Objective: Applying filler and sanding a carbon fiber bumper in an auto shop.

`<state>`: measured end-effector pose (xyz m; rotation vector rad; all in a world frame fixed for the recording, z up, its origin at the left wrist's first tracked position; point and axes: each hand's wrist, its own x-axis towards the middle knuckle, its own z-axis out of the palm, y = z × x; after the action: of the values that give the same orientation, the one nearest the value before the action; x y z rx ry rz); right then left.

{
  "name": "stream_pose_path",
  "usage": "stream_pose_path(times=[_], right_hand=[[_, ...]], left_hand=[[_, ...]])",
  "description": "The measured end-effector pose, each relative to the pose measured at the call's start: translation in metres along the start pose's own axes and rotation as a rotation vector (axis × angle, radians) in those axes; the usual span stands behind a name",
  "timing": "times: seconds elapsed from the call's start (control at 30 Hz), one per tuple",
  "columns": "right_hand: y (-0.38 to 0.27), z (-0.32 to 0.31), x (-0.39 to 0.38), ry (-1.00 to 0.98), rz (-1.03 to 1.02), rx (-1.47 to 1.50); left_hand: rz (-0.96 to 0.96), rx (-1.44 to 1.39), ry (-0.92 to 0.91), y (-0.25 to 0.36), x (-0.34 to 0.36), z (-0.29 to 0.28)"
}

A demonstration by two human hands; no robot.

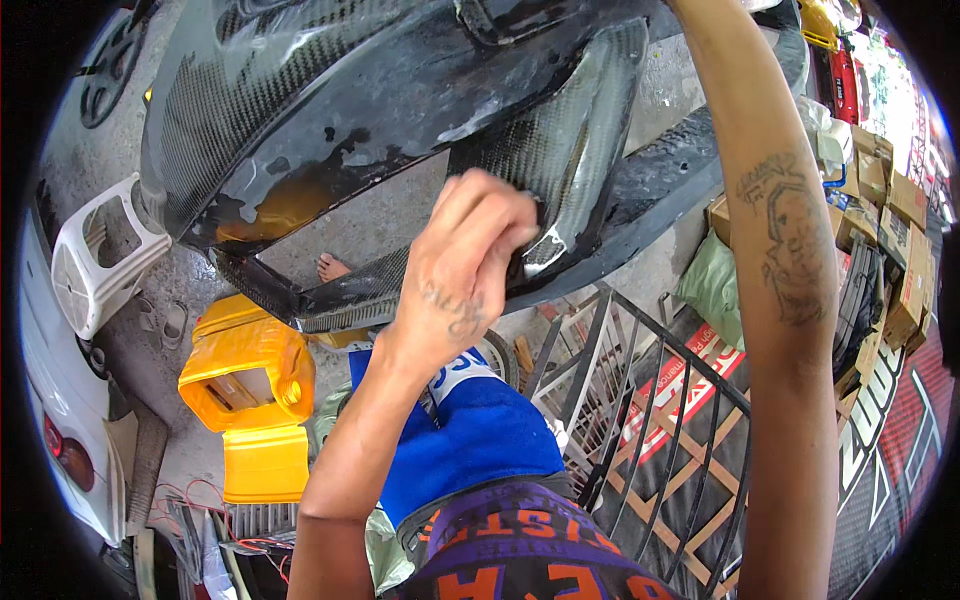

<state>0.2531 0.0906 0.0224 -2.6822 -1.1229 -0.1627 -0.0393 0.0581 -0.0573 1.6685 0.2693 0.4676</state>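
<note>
A large dark carbon-fibre car body part (pixel 560 130), which looks like a bumper, fills the upper middle of the view. Its woven surface is glossy in places, and there is a wide opening through it. My left hand (pixel 465 250) is at the near edge of this part, beside a slanting woven strut. The fingers are curled and pressed together; whatever they may hold is hidden. Pale chipped edging (pixel 545 250) shows just right of the fingers. My right forearm (pixel 785 220) stretches up along the right side, and its hand lies beyond the top edge.
On the left stand a white plastic stool (pixel 65 265) and a cut-open yellow jug (pixel 250 340). A white car (pixel 75 470) is at the far left. Black metal bars (pixel 685 365) rise at lower right. Cardboard boxes (pixel 908 275) and a green sack (pixel 712 285) are stacked farther right.
</note>
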Motion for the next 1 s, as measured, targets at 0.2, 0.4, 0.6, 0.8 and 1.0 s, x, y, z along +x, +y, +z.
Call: stream_pose_path(times=[0.2,0.4,0.6,0.8,1.0], right_hand=[[0.001,0.007,-0.001,0.086,-0.015,-0.048],[-0.006,-0.005,0.0,-0.065,0.038,0.013],[-0.006,-0.002,0.0,-0.107,0.06,0.136],[-0.011,-0.012,-0.005,-0.118,0.035,0.196],[-0.013,-0.012,-0.006,-0.11,0.071,0.155]], left_hand=[[0.04,0.038,0.002,-0.001,-0.009,-0.003],[-0.38,-0.341,0.24,-0.004,-0.019,-0.007],[-0.406,-0.334,0.073,-0.005,-0.017,-0.012],[-0.195,-0.171,0.059,0.002,-0.013,-0.006],[-0.111,-0.145,0.055,0.0,-0.005,0.0]])
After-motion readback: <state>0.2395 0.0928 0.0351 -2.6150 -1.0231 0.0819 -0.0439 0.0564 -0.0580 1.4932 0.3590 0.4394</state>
